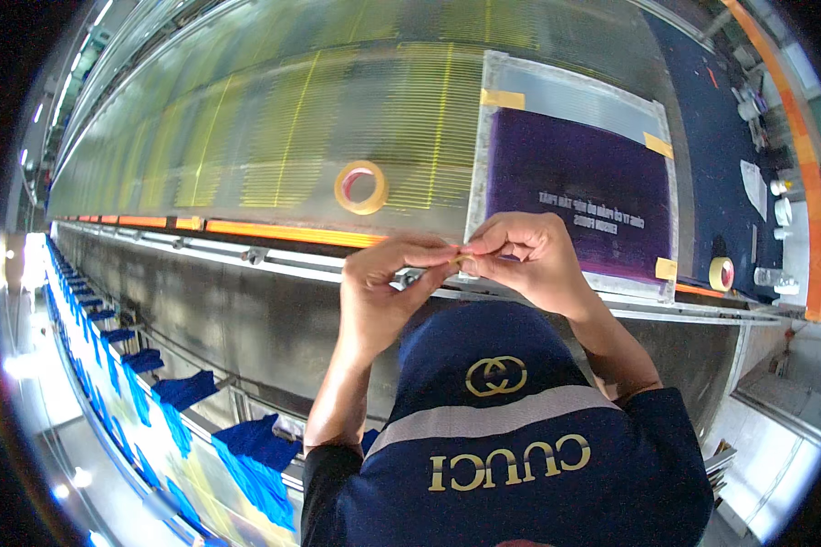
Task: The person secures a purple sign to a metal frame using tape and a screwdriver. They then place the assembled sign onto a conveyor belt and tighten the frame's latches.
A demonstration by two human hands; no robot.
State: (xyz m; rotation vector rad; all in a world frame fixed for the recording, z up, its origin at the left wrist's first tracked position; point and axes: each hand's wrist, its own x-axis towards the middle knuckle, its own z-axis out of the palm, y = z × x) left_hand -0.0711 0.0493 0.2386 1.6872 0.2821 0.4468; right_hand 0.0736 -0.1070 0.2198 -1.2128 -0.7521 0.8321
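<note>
My left hand (383, 290) and my right hand (531, 263) meet at the near edge of the long table, thumbs and fingers pinched together. Between the fingertips is a small yellowish strip (463, 259); it looks like tape, though the fingers cover most of it. Just beyond my right hand lies a screen printing frame (481, 169) with a dark purple panel (579, 169) and pale lettering. Yellow tape pieces (504, 98) stick to several of its corners. Beyond my left hand, a roll of yellow tape (342, 190) lies flat on the table.
Another tape roll (718, 284) stands right of the frame. White containers (782, 212) and a clear bottle (774, 277) sit at the far right, near an orange strip (816, 191). A metal rail (310, 263) edges the table. Blue garments (255, 442) hang behind at left.
</note>
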